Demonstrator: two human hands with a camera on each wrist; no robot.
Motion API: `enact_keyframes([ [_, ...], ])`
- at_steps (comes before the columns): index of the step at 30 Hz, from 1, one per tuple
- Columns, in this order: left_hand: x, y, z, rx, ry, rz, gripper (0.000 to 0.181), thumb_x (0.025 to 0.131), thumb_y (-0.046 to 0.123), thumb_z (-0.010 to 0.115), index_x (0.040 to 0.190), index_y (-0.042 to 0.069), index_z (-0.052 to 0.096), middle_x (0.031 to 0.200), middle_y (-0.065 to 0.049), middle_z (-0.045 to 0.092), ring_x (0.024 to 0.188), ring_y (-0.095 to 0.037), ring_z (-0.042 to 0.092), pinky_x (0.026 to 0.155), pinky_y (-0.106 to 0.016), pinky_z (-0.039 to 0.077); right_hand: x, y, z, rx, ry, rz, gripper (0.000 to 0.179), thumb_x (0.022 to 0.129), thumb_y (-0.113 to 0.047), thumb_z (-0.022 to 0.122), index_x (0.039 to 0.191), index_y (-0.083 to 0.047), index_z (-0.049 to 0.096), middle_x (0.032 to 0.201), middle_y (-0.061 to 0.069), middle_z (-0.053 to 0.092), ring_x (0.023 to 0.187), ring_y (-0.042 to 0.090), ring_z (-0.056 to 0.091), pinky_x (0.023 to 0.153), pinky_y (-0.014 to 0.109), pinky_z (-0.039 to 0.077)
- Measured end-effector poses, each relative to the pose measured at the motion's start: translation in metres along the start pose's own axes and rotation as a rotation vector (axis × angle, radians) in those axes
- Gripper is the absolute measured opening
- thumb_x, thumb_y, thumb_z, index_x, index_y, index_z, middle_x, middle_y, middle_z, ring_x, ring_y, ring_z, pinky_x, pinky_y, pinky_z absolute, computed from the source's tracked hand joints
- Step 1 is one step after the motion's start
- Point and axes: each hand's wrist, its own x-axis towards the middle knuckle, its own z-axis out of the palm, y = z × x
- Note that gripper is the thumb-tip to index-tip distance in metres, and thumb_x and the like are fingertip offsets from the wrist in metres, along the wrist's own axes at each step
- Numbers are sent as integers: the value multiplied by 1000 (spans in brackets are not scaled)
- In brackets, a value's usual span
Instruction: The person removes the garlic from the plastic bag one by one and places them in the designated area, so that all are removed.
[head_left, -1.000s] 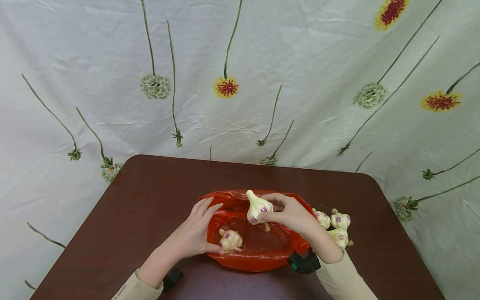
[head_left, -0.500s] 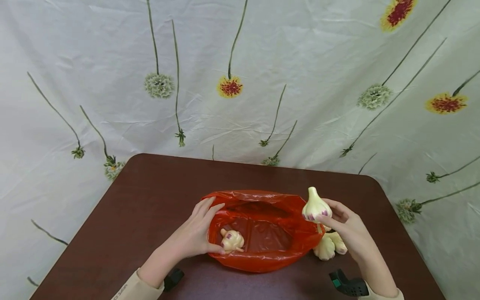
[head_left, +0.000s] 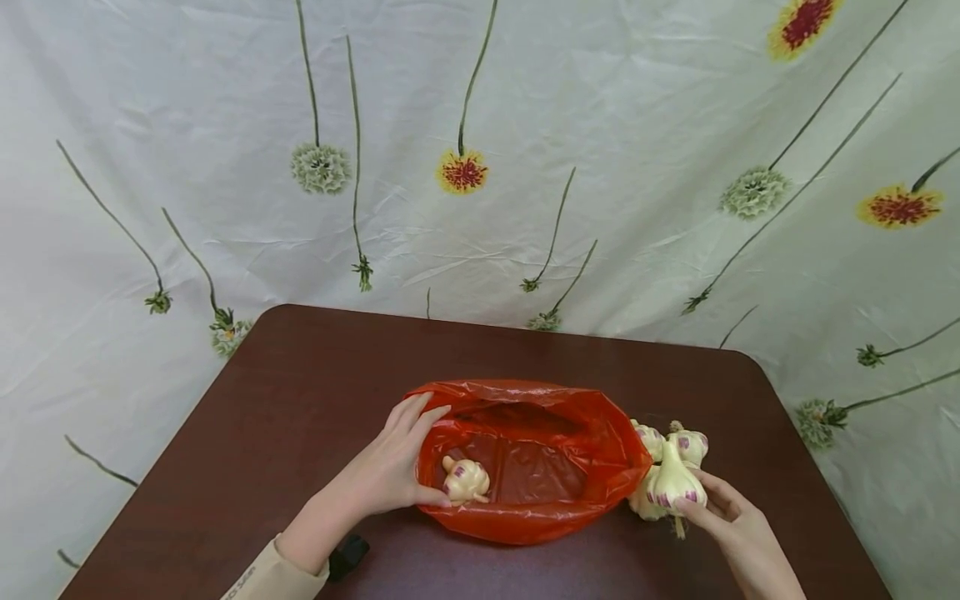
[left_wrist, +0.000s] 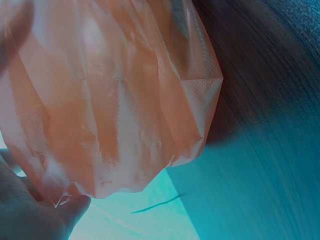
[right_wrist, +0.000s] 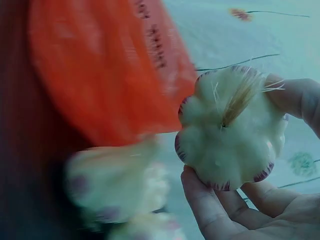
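Note:
A red plastic bag [head_left: 517,525] stands with its mouth spread on the table, and one garlic bulb [head_left: 466,481] lies inside at its left. My left hand [head_left: 386,471] holds the bag's left rim, fingers at the back and thumb at the front. To the right of the bag, my right hand [head_left: 742,533] grips another garlic bulb [head_left: 675,487] between thumb and fingers, its neck upward. Its root tuft and purple-streaked base face the camera in the right wrist view. Several more garlic bulbs [head_left: 692,444] sit behind and beside it, partly hidden.
The dark brown table [head_left: 337,358] reaches past the bag on both sides, with rounded far corners. A pale cloth [head_left: 652,275] printed with flowers hangs behind it. In the right wrist view, the bag's side [right_wrist: 105,75] stands close to the loose bulbs.
My right hand has carried the held garlic bulb from above the bag's mouth out to the right and down to the other bulbs. The left hand stays on the rim.

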Motion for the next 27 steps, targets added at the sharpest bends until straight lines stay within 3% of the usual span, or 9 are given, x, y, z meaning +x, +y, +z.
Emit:
enact_keyframes([
  [3,0,0,0,3,-1,-1,106,59,41,94,143,5,41,153,-25,31,140,-43,27,105,-59,44,-1,11,6,-9,7,34,76,95,-37,65,152,0,30,155,23,35,104,-7,54,99,38,49],
  [4,1,0,0,3,-2,-2,106,59,41,94,143,5,41,153,-25,31,140,-44,27,104,-59,44,-1,14,6,-23,11,35,75,95,-37,65,151,1,31,153,24,37,106,-3,56,97,36,51],
  [8,0,0,0,0,-5,-10,106,59,42,93,144,5,41,153,-25,32,141,-43,27,104,-58,44,-5,29,9,-47,5,26,73,95,-37,64,148,4,35,148,27,43,123,28,57,93,37,52],
  [11,0,0,-1,0,-11,-17,106,60,43,93,144,6,41,154,-24,31,141,-43,27,105,-58,44,-7,40,12,-27,-13,42,72,94,-36,65,147,4,37,146,28,45,126,39,55,90,38,54],
  [14,0,0,-1,-2,-15,-17,106,60,43,93,144,6,40,154,-24,31,141,-43,27,105,-58,43,-7,49,17,20,-12,64,70,92,-30,69,144,6,40,138,26,54,116,35,62,84,37,56],
  [19,1,1,-2,-2,-14,-10,105,60,43,93,144,5,41,154,-25,31,141,-43,27,104,-59,44,-8,62,21,37,-15,65,69,86,-24,76,139,7,45,113,7,69,92,11,67,73,28,56],
  [27,0,1,-2,4,-6,-8,106,59,41,94,144,5,41,153,-25,31,141,-44,27,104,-59,44,-4,70,23,-60,-102,-32,68,85,-23,75,135,12,45,113,12,69,87,4,65,71,25,55],
])
